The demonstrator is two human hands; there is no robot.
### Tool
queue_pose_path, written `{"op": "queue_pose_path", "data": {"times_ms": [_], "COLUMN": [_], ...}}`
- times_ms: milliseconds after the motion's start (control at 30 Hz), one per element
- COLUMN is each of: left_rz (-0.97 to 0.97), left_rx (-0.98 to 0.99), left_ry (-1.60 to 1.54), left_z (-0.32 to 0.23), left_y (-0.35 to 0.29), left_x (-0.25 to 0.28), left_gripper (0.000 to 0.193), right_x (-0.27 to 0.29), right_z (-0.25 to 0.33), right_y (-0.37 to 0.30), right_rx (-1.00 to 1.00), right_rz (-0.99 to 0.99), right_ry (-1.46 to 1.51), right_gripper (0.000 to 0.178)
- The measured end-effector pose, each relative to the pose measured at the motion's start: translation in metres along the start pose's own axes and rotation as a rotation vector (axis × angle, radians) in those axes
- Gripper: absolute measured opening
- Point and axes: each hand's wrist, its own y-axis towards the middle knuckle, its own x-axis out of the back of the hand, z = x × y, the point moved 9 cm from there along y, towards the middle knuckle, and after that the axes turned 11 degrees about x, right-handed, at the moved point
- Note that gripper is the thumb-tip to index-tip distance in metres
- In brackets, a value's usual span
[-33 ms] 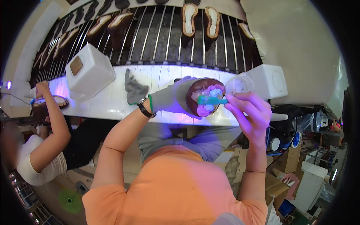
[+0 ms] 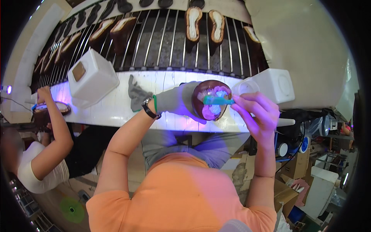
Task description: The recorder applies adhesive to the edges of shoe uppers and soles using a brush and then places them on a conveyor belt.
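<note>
A grey glove covers my left hand [image 2: 179, 101], which is wrapped round a dark brown shoe upper [image 2: 198, 107]. One rounded end of the upper faces me, and its underside carries patches that glow pink, purple and pale blue under the violet light. Pinched in the fingertips of my bare right hand [image 2: 259, 112] is a small teal brush [image 2: 217, 101], its head against the glowing patches. A translucent cup [image 2: 249, 86] stands just beyond my right fingers. The hidden side of the upper and most of my left fingers cannot be seen.
White plastic containers [image 2: 92, 79] stand left and right on the white bench [image 2: 170, 79]; a limp grey glove-like cloth [image 2: 137, 95] lies between. Behind runs a barred metal conveyor [image 2: 166, 44] carrying several brown shoe uppers [image 2: 192, 25]. Black soles [image 2: 92, 15] line its far side. A co-worker's arm [image 2: 58, 123] is at left.
Only a slight shift shows: the brush lies a little differently across the glowing patches. Both hands keep their grip.
</note>
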Motion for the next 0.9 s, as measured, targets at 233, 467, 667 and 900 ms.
{"op": "queue_pose_path", "data": {"times_ms": [233,467,667,900], "left_rz": [0.468,0.553,0.42,-0.168], "left_rx": [0.115,0.038,0.05,0.098], "left_ry": [-0.078,-0.072,-0.188,-0.458], "left_z": [-0.008,0.003,0.02,0.093], "left_y": [0.046,0.063,0.079,0.053], "left_x": [0.01,0.021,0.026,0.045], "left_gripper": [0.054,0.049,0.05,0.056], "right_x": [0.006,-0.01,0.008,0.015], "right_z": [-0.035,-0.067,-0.1,-0.11], "right_y": [0.035,0.011,0.045,-0.039], "right_rx": [0.077,-0.13,-0.28,-0.571], "right_rz": [0.101,0.365,0.132,0.095], "right_ry": [-0.176,0.037,0.068,0.292], "right_gripper": [0.013,0.009,0.013,0.017]}}
